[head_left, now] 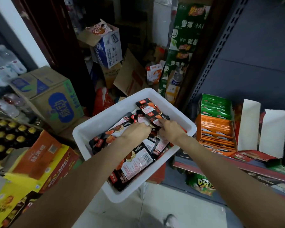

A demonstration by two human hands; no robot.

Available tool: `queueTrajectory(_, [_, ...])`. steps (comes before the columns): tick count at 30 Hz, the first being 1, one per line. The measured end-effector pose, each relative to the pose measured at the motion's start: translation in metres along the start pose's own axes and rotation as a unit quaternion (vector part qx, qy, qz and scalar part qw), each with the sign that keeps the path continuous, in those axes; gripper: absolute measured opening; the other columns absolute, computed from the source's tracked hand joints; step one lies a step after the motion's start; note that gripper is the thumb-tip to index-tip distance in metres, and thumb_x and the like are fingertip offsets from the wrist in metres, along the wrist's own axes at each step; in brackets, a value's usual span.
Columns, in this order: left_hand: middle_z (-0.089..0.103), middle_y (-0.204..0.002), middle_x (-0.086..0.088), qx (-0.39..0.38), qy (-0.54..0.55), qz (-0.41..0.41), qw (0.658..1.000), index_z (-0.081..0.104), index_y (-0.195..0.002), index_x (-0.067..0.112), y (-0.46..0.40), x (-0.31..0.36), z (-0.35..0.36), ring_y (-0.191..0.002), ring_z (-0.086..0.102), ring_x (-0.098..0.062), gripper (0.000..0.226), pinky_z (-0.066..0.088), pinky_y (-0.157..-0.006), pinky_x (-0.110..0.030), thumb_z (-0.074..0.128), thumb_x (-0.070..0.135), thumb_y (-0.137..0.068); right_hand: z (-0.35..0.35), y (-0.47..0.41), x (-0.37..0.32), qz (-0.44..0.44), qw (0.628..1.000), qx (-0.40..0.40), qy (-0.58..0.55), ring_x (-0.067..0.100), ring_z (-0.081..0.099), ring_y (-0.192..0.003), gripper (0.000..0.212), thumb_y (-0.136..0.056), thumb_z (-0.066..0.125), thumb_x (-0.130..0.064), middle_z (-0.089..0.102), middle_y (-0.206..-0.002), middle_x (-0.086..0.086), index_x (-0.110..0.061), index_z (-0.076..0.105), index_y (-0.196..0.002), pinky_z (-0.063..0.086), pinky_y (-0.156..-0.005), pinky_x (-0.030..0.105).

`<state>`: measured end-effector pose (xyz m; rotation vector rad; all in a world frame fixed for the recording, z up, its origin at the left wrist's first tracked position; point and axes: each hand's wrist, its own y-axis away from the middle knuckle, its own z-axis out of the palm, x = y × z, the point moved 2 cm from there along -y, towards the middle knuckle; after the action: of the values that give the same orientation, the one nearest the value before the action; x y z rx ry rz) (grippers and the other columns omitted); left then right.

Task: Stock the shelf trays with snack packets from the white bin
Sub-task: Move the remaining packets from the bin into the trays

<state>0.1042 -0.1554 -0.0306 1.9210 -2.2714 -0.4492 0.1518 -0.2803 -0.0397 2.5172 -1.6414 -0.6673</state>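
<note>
Both my hands are down in the white bin (95,122), which sits in front of me and a little left of the shelf. My left hand (136,131) is curled knuckles-up over the snack packets (138,162), fingers bent onto the heap, though I cannot tell whether they grip a packet or only press on it. My right hand (169,129) reaches in beside it, fingers bent toward a black-and-red packet (152,111) near the bin's far wall; again I cannot tell if it has a hold. The packets lie flat and jumbled, long axes pointing every way. The shelf trays are all off to my right: the orange tray (215,129) and green tray (215,106) stand just beside the bin's right wall, the white dividers (248,124) beyond. The right hand is the nearer to them, so I judge the carry goes rightward and slightly up over the rim, each packet turned upright on edge to file in.
</note>
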Motion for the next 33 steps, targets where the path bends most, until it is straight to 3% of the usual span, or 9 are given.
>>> queueTrajectory(4, [0.063,-0.104,-0.02,0.106,0.211,-0.1,0.967,0.06,-0.119,0.014,0.013,-0.024,-0.014,-0.093,0.061,-0.037,0.033,0.047,-0.077,-0.039,0.045,0.004,-0.091,-0.009,0.004,0.005,0.011,0.999,-0.014,-0.048,0.033,0.057,-0.096,0.027,-0.092,0.045,-0.007,0.06,-0.103,0.016,-0.007,0.052,-0.118,0.036,-0.071,0.029])
queueTrajectory(7, [0.066,-0.082,-0.014,0.22,0.313,-0.158,0.91,0.061,-0.092,0.009,0.028,-0.045,-0.018,-0.077,0.062,-0.033,0.009,0.05,-0.068,-0.039,0.057,0.016,-0.088,-0.012,0.008,0.009,0.014,0.997,-0.016,-0.068,0.032,0.057,-0.096,0.028,-0.092,0.046,-0.009,0.059,-0.097,0.012,-0.009,0.054,-0.119,0.04,-0.074,0.03])
queueTrajectory(10, [0.06,-0.068,-0.008,0.302,0.388,-0.197,0.848,0.053,-0.08,0.009,0.04,-0.056,-0.027,-0.066,0.059,-0.028,0.012,0.046,-0.058,-0.034,0.061,0.015,-0.085,-0.014,0.012,0.009,0.011,0.995,-0.01,-0.094,0.033,0.059,-0.1,0.035,-0.094,0.043,-0.009,0.063,-0.108,0.017,-0.009,0.051,-0.128,0.048,-0.083,0.038])
queueTrajectory(13, [0.057,-0.065,-0.008,0.317,0.51,-0.226,0.767,0.051,-0.075,0.006,0.045,-0.057,-0.029,-0.062,0.052,-0.019,0.017,0.039,-0.057,-0.035,0.064,0.013,-0.083,-0.02,0.018,0.008,0.016,0.988,0.007,-0.153,0.026,0.059,-0.09,0.037,-0.098,0.038,-0.009,0.064,-0.11,0.017,-0.009,0.049,-0.134,0.046,-0.073,0.033])
queueTrajectory(17, [0.063,-0.092,-0.015,0.307,0.685,-0.248,0.612,0.058,-0.1,0.001,0.051,-0.055,-0.029,-0.081,0.057,-0.021,0.02,0.049,-0.077,-0.04,0.064,0.007,-0.083,-0.032,0.025,0.01,0.018,0.963,0.082,-0.257,0.021,0.055,-0.07,0.025,-0.097,0.038,-0.007,0.063,-0.082,0.011,-0.009,0.063,-0.101,0.042,-0.062,0.03])
queueTrajectory(20, [0.047,-0.134,-0.011,0.301,0.736,-0.262,0.547,0.034,-0.142,0.009,0.052,-0.051,-0.027,-0.122,0.047,-0.023,0.065,0.038,-0.105,-0.041,0.066,0.005,-0.085,-0.04,0.038,0.012,0.045,0.878,0.129,-0.458,0.022,0.055,-0.065,0.026,-0.095,0.04,-0.001,0.059,-0.069,0.007,-0.008,0.064,-0.088,0.043,-0.063,0.025])
queueTrajectory(24, [0.063,-0.11,-0.011,0.31,0.761,-0.25,0.513,0.052,-0.107,0.023,0.048,-0.042,-0.03,-0.102,0.063,-0.028,0.039,0.05,-0.094,-0.045,0.066,-0.001,-0.082,-0.052,0.058,0.015,0.041,0.737,0.091,-0.669,0.015,0.064,-0.062,0.026,-0.094,0.043,-0.001,0.067,-0.068,0.002,-0.012,0.061,-0.078,0.051,-0.057,0.025])
queueTrajectory(28, [0.062,-0.095,0.0,0.321,0.761,-0.233,0.513,0.05,-0.087,0.032,0.038,-0.019,-0.046,-0.096,0.063,-0.024,0.036,0.049,-0.095,-0.043,0.066,0.0,-0.083,-0.06,0.067,0.028,0.015,0.69,0.083,-0.719,0.019,0.063,-0.07,0.019,-0.089,0.046,0.006,0.068,-0.079,0.008,-0.008,0.059,-0.089,0.053,-0.071,0.033])
queueTrajectory(33, [0.062,-0.109,-0.005,0.32,0.744,-0.21,0.548,0.052,-0.107,0.016,0.015,0.016,-0.061,-0.097,0.06,-0.02,0.031,0.049,-0.092,-0.036,0.067,0.004,-0.082,-0.075,0.076,0.062,0.023,0.665,0.132,-0.735,0.02,0.065,-0.078,0.023,-0.088,0.051,0.005,0.069,-0.087,0.007,-0.012,0.058,-0.102,0.052,-0.08,0.038])
